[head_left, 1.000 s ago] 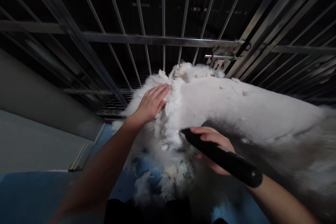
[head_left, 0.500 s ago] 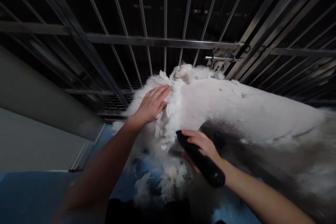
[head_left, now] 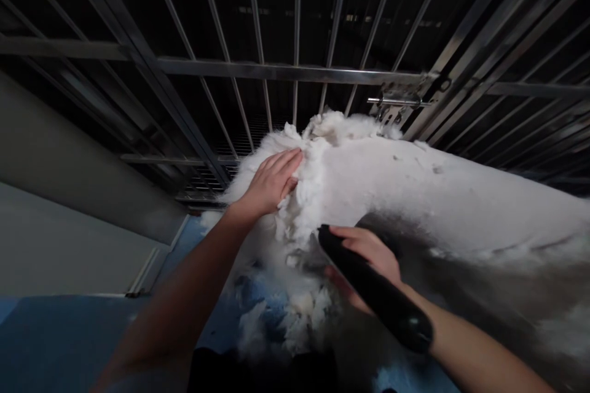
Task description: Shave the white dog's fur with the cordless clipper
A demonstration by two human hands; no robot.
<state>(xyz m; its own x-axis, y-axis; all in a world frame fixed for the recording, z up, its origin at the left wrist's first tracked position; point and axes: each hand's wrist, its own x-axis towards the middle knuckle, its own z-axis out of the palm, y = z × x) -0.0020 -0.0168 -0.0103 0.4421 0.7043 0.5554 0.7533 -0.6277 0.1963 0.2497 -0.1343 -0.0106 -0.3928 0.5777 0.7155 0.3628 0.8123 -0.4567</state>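
Observation:
A large animal (head_left: 415,181) with a white coat stands across the middle; its back and side are clipped short. Thick fluffy fur (head_left: 306,196) is bunched up at its left end, and I cannot make out a head there. My left hand (head_left: 271,181) lies flat on this fur, fingers stretched out. In my right hand (head_left: 369,258) is a black electric clipper (head_left: 375,288), gripped with the fingers around its body. The clipper's front end is at the border between the bunched fur and the clipped skin, low on the side; its blade is hidden.
A metal cage (head_left: 276,70) with upright bars stands right behind the animal, with a sliding bolt latch (head_left: 399,101) on its door. Loose tufts of fur (head_left: 302,316) lie below on the blue floor (head_left: 59,338). A pale wall panel (head_left: 69,245) is at the left.
The clipper's rear end has swung down and to the right along with my right hand. My left hand stays on the fur. The whole view has shifted slightly.

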